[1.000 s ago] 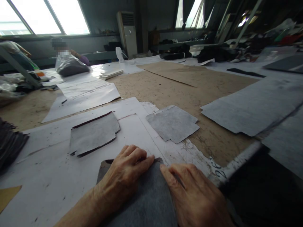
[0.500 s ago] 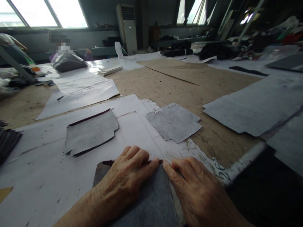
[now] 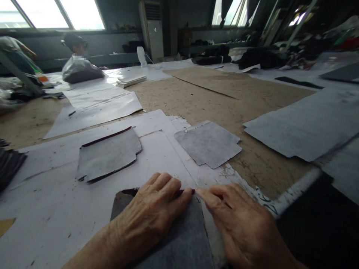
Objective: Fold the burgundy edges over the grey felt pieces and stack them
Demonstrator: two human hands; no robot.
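A dark grey fabric piece lies at the table's front edge, with a dark red strip along its far edge. My left hand rests over this edge, fingers curled and pressed on the strip, thumb pointing right. At the far right corner, my right hand has its fingers bent together, with the index fingertip touching the end of the strip. Beyond the hands lie two lighter grey pieces, one with a dark red folded edge on the left and a flat one on the right.
White paper covers the near table, brown board beyond it. Large grey sheets lie at right, a dark stack at left. Across the table, a person is behind a grey bundle; another person bends at far left.
Both hands have shifted slightly right along the fabric's far edge. The right fingers are drawn closer together, and the view has moved a little.
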